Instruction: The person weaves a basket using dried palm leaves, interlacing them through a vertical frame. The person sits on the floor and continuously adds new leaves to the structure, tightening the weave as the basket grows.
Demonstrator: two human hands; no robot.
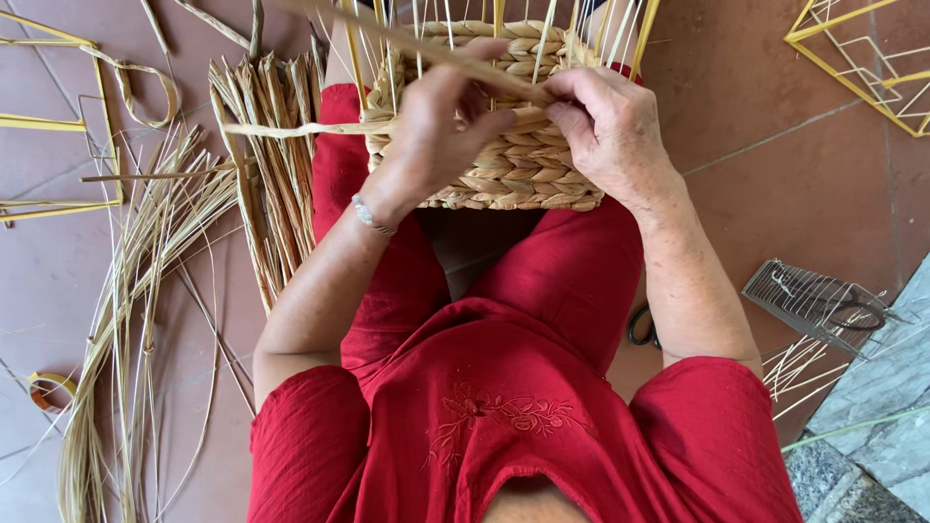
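A half-woven straw basket [504, 145] rests on the person's lap, between knees clad in red, its yellow upright stakes [620, 29] rising from the rim. Both hands work at its upper edge. The left hand [436, 126] pinches a flat straw strand [291, 128] that trails off to the left, its grip closed on it. The right hand [605, 126] presses on the weave, fingers curled; the same strand seems to run under its fingertips, but I cannot tell whether it is held. A bundle of loose straw [262, 184] lies on the tiled floor [794, 184] beside the left knee, a yellow wire frame [58, 126] beyond it. Scissors [641, 327] peek out by the right arm, near a small metal wire rack [814, 300].
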